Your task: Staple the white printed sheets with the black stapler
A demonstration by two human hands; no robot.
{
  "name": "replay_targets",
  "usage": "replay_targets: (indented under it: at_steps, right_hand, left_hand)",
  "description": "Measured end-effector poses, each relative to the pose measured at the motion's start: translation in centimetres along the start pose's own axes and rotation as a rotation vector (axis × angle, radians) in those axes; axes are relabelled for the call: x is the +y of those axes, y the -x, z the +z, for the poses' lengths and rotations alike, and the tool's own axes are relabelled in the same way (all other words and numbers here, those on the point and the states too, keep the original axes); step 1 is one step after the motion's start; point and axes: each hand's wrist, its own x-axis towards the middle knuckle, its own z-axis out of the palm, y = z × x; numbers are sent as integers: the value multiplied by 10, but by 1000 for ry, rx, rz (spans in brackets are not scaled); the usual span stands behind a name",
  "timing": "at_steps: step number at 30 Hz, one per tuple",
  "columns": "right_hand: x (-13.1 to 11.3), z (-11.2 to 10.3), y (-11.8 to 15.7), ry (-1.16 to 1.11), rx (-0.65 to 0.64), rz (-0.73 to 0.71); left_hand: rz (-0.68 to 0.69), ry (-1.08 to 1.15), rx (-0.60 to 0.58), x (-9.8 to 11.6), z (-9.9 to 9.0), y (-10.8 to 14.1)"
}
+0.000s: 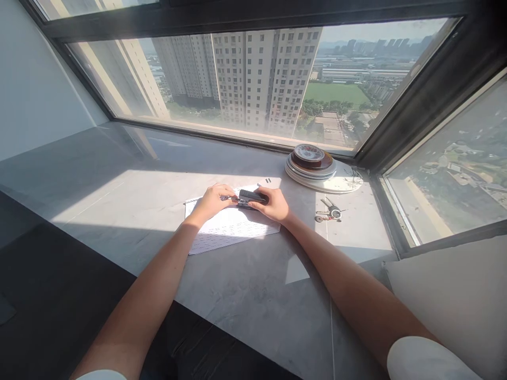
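Observation:
My right hand point(274, 203) is closed around a black stapler point(253, 196) from its rear end. Some bright metal shows along the stapler's lower part, above its dark base. At the stapler's front end, my left hand point(216, 201) has its thumb and fingers pinched together. A small dark or metallic piece shows between those fingers, too small to make out. Under both hands lie printed paper sheets point(233, 232), partly sunlit. Just beyond them, two short dark strips point(268, 180) rest on the grey marbled countertop point(245, 279).
Stacked plates and a brown dish point(311, 161) stand on a round white board point(348, 182) by the window corner. A small metal model point(330, 212) with wheels sits right of my right hand. Dark window frames point(237, 141) border the counter's far side.

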Motion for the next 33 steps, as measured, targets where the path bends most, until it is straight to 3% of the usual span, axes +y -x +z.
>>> replay_targets:
  at_steps: [7, 12, 20, 25, 33]
  right_hand:
    - [-1, 0, -1, -8, -1, 7]
    - [0, -1, -2, -12, 12, 30]
    - [4, -6, -1, -97, 174, 68]
    - [0, -7, 2, -240, 70, -70]
    - [-7, -6, 5, -201, -192, -329]
  left_hand:
    - [-74, 70, -32, -3, 3, 3]
    - [-185, 106, 23, -1, -7, 6]
    - [-189, 206, 112, 3, -18, 6]
    - [-190, 295, 14, 8, -17, 9]
    - [62, 140, -100, 29, -3, 13]
